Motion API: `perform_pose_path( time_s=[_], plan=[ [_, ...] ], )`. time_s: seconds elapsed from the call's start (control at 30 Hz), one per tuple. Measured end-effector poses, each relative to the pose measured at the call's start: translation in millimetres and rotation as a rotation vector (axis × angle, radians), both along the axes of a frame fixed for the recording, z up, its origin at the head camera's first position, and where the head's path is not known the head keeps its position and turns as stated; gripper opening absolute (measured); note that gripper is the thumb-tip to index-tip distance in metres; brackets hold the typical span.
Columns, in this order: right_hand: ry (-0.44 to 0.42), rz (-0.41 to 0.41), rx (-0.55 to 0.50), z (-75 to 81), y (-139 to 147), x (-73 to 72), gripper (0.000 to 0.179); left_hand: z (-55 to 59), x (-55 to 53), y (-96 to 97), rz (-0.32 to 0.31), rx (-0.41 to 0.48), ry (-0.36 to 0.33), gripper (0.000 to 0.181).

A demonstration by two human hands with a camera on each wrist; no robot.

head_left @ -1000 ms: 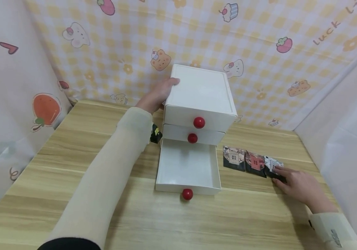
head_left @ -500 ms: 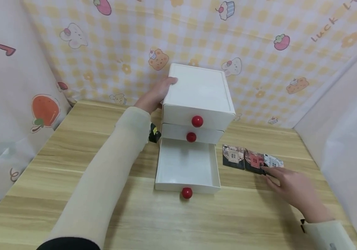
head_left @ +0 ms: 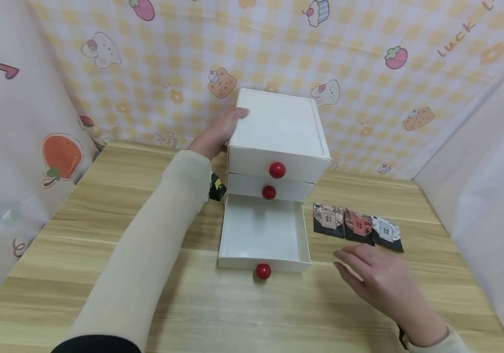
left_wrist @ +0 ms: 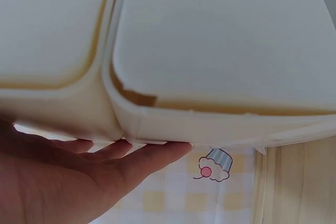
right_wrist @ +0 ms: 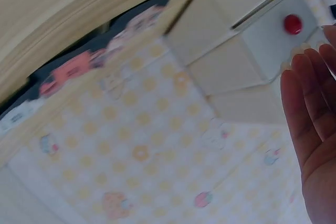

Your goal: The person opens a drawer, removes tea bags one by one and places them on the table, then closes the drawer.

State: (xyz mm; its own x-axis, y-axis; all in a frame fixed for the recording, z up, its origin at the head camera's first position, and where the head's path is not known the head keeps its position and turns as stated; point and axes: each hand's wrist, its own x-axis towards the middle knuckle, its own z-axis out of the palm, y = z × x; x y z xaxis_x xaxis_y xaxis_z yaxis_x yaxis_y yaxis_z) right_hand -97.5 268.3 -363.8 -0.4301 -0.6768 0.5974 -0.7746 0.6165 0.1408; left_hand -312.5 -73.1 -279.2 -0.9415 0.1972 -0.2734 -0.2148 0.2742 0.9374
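A white drawer unit [head_left: 280,125] with red round knobs stands at the back, its bottom drawer [head_left: 262,230] pulled out and bare inside. My left hand [head_left: 218,132] rests against the unit's left side, thumb at the top edge. In the left wrist view its fingers [left_wrist: 157,156] lie straight along the white wall. My right hand [head_left: 380,279] hovers over the table with nothing in it, fingers loosely bent. Beyond it three flat printed squares lie side by side: a brownish one [head_left: 329,219], a red one [head_left: 359,225] and a whitish one [head_left: 386,232].
The wood-grain table [head_left: 278,314] runs up to a yellow checked cloth [head_left: 168,59] behind the unit. White sheets hang at the left [head_left: 9,147] and the right [head_left: 490,176]. The pulled-out drawer juts toward me, its knob [head_left: 263,271] in front.
My right hand has lifted off the whitish square and moved left and toward me, uncovering it. The left hand still rests on the unit.
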Motion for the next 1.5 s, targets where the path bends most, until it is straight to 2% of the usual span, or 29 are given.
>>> perform_pose_path(
  time_s=[0.13, 0.3, 0.43, 0.53, 0.73, 1.2, 1.5],
  plan=[
    [-0.014, 0.066, 0.034, 1.5, -25, 11.4, 0.041, 1.3, 1.5, -0.8, -0.006, 0.001, 0.009, 0.061],
    [-0.103, 0.068, 0.112, 3.2, -47, 22.0, 0.043, 2.5, 2.3, -0.9, -0.002, 0.004, 0.004, 0.061],
    [-0.131, 0.081, 0.183, 0.2, -59, 24.5, 0.034, 2.1, 2.1, -1.8, -0.007, 0.004, 0.000, 0.060],
    [-0.089, 0.112, 0.241, -6.3, -69, 25.6, 0.028, 1.8, 1.8, -2.6, -0.014, 0.007, 0.002, 0.060],
    [0.000, 0.157, 0.341, -20.4, -87, 26.1, 0.031, 2.3, 1.9, -3.1, -0.021, 0.017, -0.002, 0.061],
    [0.019, 0.146, 0.495, -35.8, -106, 17.1, 0.035, 2.5, 3.6, -2.2, -0.025, 0.021, 0.013, 0.060],
    [0.014, 0.118, 0.499, -44.7, -115, 9.4, 0.031, 0.4, 1.5, -2.0, -0.017, 0.029, 0.010, 0.061]
  ],
)
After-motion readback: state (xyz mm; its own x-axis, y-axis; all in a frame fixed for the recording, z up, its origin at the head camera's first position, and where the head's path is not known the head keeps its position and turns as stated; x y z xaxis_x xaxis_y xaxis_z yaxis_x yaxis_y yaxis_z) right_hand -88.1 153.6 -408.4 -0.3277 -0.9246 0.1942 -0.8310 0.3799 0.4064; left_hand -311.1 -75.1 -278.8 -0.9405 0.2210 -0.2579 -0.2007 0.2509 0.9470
